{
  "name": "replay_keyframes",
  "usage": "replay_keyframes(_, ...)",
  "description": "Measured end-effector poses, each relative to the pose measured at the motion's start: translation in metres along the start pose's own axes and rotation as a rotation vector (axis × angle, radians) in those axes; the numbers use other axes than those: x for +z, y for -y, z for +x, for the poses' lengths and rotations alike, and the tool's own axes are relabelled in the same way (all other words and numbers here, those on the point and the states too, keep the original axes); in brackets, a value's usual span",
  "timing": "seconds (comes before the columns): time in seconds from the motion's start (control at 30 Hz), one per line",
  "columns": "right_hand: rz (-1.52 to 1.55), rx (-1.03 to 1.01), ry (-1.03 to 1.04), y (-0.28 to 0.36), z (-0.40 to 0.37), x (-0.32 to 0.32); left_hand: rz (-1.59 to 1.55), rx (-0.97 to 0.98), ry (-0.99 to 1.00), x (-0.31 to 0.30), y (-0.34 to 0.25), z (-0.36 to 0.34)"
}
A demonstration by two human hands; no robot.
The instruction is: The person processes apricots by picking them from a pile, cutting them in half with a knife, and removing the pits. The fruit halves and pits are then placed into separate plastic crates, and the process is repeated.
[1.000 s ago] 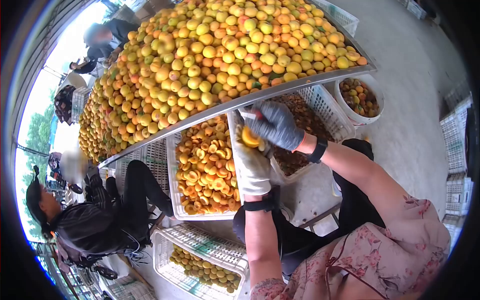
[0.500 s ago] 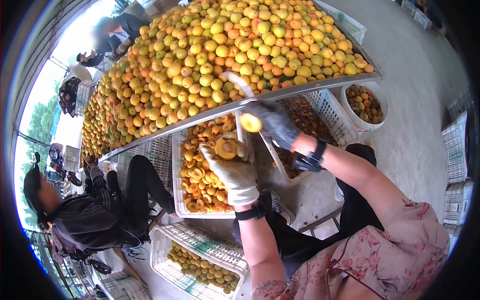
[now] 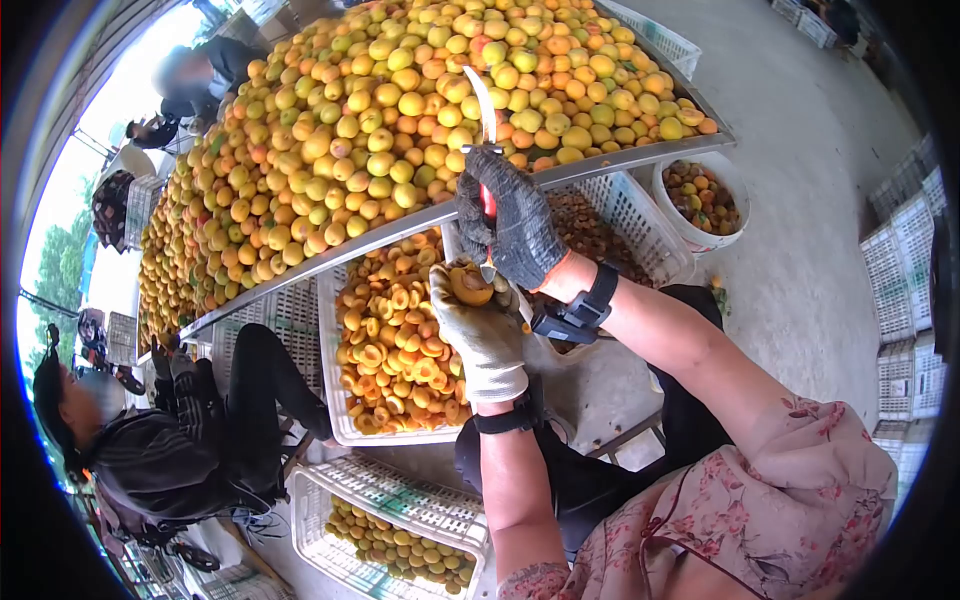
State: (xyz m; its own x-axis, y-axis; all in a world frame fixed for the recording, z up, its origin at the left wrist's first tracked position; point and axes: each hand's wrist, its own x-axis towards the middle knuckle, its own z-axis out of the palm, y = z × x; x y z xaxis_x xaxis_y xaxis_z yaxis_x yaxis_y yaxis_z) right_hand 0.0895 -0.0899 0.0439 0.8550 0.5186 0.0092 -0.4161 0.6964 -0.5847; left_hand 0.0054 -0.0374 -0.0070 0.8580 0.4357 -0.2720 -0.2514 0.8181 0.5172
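Note:
My left hand [image 3: 478,325], in a pale work glove, is closed around a cut apricot half [image 3: 470,284]. Just above it, my right hand [image 3: 512,218] in a dark grey knitted glove grips a knife with a red handle. The curved blade [image 3: 485,105] points up and away, over the apricot pile. A small metal end of the handle shows below my right fist, close to the apricot. Beneath my hands stands a white crate [image 3: 345,425] holding many halved apricots [image 3: 395,350].
Whole apricots [image 3: 400,110] are heaped on a metal-edged table [image 3: 640,160]. Under it, a crate [image 3: 655,235] holds brown pits; beside that stands a white bucket [image 3: 725,235]. Another crate [image 3: 390,490] of fruit lies below left. A person [image 3: 160,440] sits at left.
The apricot half at my right fingers has gone from there. My right hand has turned the knife more upright and come nearer my left hand. The whole view has shifted slightly.

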Motion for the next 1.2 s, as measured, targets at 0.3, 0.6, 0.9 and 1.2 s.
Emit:
replay_keyframes(0.3,0.097,-0.166,-0.073,0.009,-0.008,-0.013,0.039,0.152,0.036,0.016,0.03,-0.004)
replay_keyframes(0.6,0.36,0.089,-0.23,0.028,0.01,-0.046,0.138,0.116,0.086,0.026,0.044,0.008)
replay_keyframes(0.9,0.312,0.104,-0.186,0.032,0.022,-0.06,0.773,0.34,0.021,0.033,0.046,0.009)
replay_keyframes(1.2,0.25,0.024,-0.21,0.054,0.032,-0.081,0.794,0.285,-0.056,0.042,0.058,0.022)
